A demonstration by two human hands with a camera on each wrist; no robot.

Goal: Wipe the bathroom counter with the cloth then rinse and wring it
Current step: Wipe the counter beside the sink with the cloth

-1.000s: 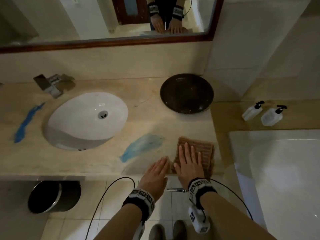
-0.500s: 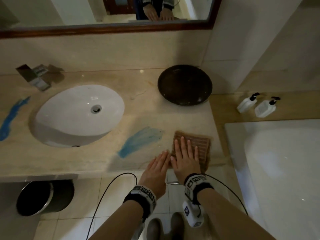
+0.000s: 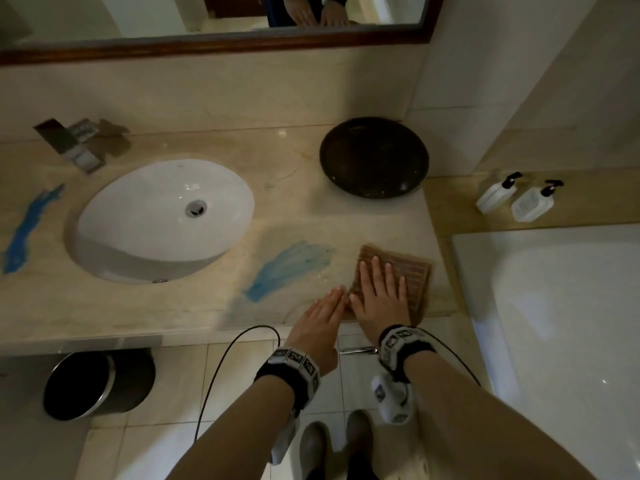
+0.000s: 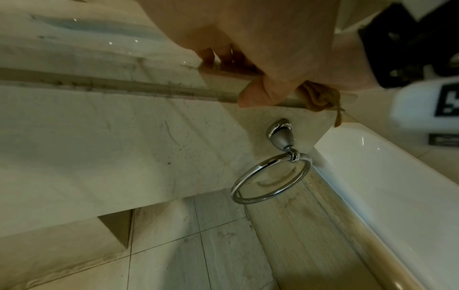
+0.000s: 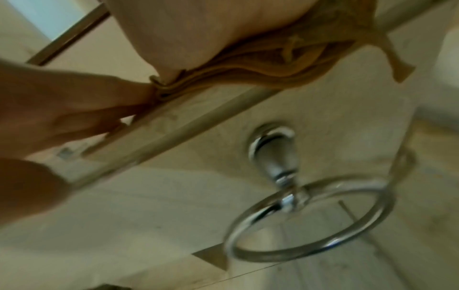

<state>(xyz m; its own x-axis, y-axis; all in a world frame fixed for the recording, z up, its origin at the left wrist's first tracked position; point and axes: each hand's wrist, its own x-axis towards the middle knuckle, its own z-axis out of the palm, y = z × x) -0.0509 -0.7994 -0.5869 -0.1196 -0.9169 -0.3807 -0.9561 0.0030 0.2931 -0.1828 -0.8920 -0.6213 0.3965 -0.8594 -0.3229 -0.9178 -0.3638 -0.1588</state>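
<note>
Brown ribbed cloth [image 3: 412, 277] lies folded at the bench's [image 3: 311, 216] front right corner, one edge hanging over. The right hand [image 3: 381, 296] presses flat on it, fingers straight and spread. The left hand [image 3: 320, 318] rests flat just beside it, fingers straight, touching the cloth's edge. Blue smear [image 3: 287, 268] sits between cloth and sink [image 3: 162, 216].

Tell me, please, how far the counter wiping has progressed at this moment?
Hardly started. Done: the brown cloth lies folded at the counter's front right corner. In hand: the right hand presses flat on it; the left hand rests beside. Left: both blue smears remain, then rinsing and wringing at the sink.
</note>
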